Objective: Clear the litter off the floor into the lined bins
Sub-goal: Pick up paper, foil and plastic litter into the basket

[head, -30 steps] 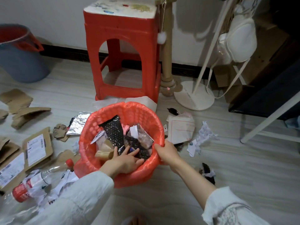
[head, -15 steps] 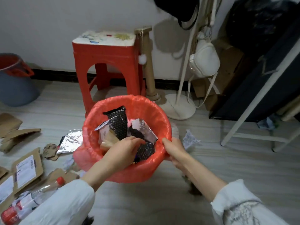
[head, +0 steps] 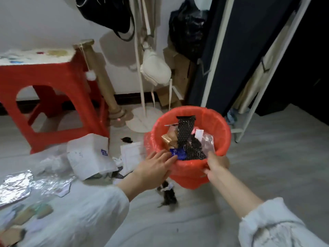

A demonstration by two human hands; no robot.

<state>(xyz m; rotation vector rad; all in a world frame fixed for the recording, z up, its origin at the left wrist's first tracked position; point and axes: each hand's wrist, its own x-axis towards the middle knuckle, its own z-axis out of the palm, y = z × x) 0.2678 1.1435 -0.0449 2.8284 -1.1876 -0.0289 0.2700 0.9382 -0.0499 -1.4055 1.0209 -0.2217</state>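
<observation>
The bin with a red liner [head: 213, 114] is lifted off the floor and holds black bubble wrap, a blue packet and other wrappers. My right hand [head: 216, 164] grips its near rim, thumb inside. My left hand [head: 154, 165] is outside the bin at its left side, fingers straight and touching the liner by the blue packet. Litter lies on the floor to the left: a white paper sheet [head: 89, 155], a second white sheet [head: 131, 154], silver foil [head: 14, 186] and clear plastic [head: 51, 182]. A dark scrap [head: 167, 196] lies under the bin.
A red stool [head: 44, 86] stands at the left beside a cat scratching post [head: 105, 86]. A white coat stand base [head: 140, 118] sits behind the bin with bags hanging above. A dark panel and white frame [head: 222, 59] stand at the right. Cardboard bits [head: 26, 214] lie bottom left.
My left hand has come out of the bin and now lies flat against its left side. The bin has been carried to the right, uncovering white papers on the floor.
</observation>
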